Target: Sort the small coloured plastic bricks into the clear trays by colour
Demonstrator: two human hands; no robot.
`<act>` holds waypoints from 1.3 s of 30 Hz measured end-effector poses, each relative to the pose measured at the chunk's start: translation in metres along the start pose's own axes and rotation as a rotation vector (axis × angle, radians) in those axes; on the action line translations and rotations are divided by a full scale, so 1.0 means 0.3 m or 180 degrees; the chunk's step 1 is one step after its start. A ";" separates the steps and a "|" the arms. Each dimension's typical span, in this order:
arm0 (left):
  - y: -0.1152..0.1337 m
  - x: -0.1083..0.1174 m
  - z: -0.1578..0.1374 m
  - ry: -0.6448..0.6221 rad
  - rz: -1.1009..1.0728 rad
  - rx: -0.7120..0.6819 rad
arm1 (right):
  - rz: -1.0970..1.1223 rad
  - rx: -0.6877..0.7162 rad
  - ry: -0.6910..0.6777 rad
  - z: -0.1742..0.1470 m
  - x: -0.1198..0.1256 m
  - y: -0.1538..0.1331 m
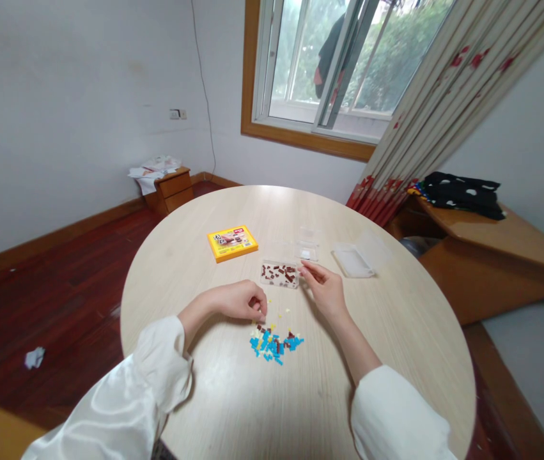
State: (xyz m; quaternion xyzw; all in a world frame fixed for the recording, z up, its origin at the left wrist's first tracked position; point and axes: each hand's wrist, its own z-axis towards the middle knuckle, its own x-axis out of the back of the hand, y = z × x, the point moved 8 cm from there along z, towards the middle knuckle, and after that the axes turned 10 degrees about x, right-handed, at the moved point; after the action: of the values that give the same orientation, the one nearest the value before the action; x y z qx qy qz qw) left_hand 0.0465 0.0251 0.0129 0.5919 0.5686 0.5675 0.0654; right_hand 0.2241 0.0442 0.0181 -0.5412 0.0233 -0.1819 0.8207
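Round table: mixed brick pile, clear tray beyond.
Left hand: fingers curled beside pile — can't tell if pinching.
Right hand: fingertips nearly together at tray's edge.
Brown bricks: best pinched singly, tray steady.

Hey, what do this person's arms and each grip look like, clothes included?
The left sleeve and right sleeve are loose and white, with a satiny sheen on the left, both ending on the forearms. The left grip and right grip are bare hands without gloves.
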 end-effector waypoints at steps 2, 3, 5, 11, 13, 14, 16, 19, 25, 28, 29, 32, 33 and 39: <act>0.001 0.005 -0.002 0.0035 -0.0022 -0.0004 | -0.0042 0.0012 -0.0008 0.000 0.006 -0.007; 0.003 0.006 -0.003 0.0041 -0.0023 -0.0018 | -0.0055 0.0012 -0.0016 0.000 0.008 -0.010; 0.009 0.004 -0.005 0.0015 -0.0006 -0.0086 | -0.0080 0.0009 -0.0020 -0.001 0.012 -0.015; 0.016 -0.023 -0.005 -0.0210 0.0090 -0.0305 | -0.0244 0.0077 -0.0082 -0.006 0.011 -0.026; 0.011 -0.029 -0.001 -0.0229 0.0125 -0.0305 | -0.0298 0.0124 -0.0129 -0.007 0.008 -0.030; 0.009 -0.031 0.000 -0.0235 0.0140 -0.0302 | -0.0327 0.0151 -0.0151 -0.007 0.007 -0.034; 0.008 -0.032 0.002 -0.0239 0.0137 -0.0306 | -0.0410 0.0220 -0.0207 -0.009 0.004 -0.046; 0.010 -0.027 -0.001 -0.0228 0.0062 -0.0319 | -0.0567 0.0304 -0.0407 -0.017 -0.013 -0.077; 0.009 -0.020 -0.006 -0.0253 0.0133 -0.0316 | -0.0610 0.0379 -0.1698 -0.085 -0.121 -0.150; 0.008 -0.029 -0.004 -0.0313 0.0202 -0.0324 | -0.0540 0.0285 -0.2514 -0.147 -0.179 -0.165; 0.009 -0.030 -0.004 -0.0313 0.0211 -0.0334 | -0.0531 0.0224 -0.2736 -0.167 -0.194 -0.166; 0.011 -0.030 -0.004 -0.0274 0.0200 -0.0381 | -0.0575 0.0166 -0.3153 -0.207 -0.224 -0.169; 0.011 -0.030 -0.004 -0.0263 0.0191 -0.0392 | -0.0613 0.0203 -0.3226 -0.215 -0.231 -0.173; -0.001 -0.020 0.000 -0.0212 0.0096 -0.0351 | -0.0889 0.0463 -0.3390 -0.233 -0.257 -0.185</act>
State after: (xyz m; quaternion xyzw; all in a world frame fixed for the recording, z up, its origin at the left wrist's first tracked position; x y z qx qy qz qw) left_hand 0.0480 0.0207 0.0092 0.6145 0.5249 0.5789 0.1082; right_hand 0.1204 -0.0116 0.0269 -0.4983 -0.4794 0.0086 0.7224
